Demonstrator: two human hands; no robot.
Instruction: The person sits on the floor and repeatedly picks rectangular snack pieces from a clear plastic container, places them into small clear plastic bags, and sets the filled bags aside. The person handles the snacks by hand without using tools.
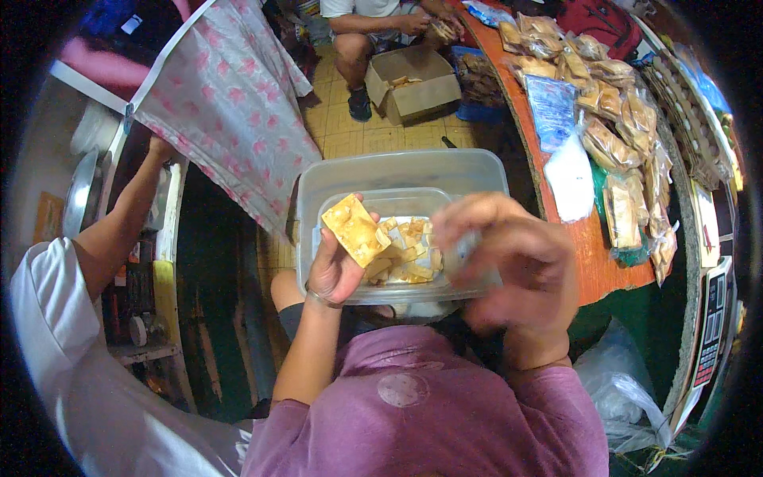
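My left hand [340, 270] is closed around a rectangular, golden-yellow slice of toasted bread [354, 230], holding it tilted above a clear plastic tub. Blurred by motion, my right hand [513, 262] hovers over the tub's right side; whether it holds anything I cannot tell. A smaller clear container sits inside the large tub [401, 168], with several broken pale bread pieces [407, 253] in it. The tub's lower edge is close to my lap.
To the right, an orange-red tabletop [584, 274] bears several bagged breads [610, 147] and a white plastic bag [569, 179]. Ahead, a person handles something above an open cardboard box [413, 83]. Another person's arm [119, 226] reaches past a floral curtain [230, 103] on the left.
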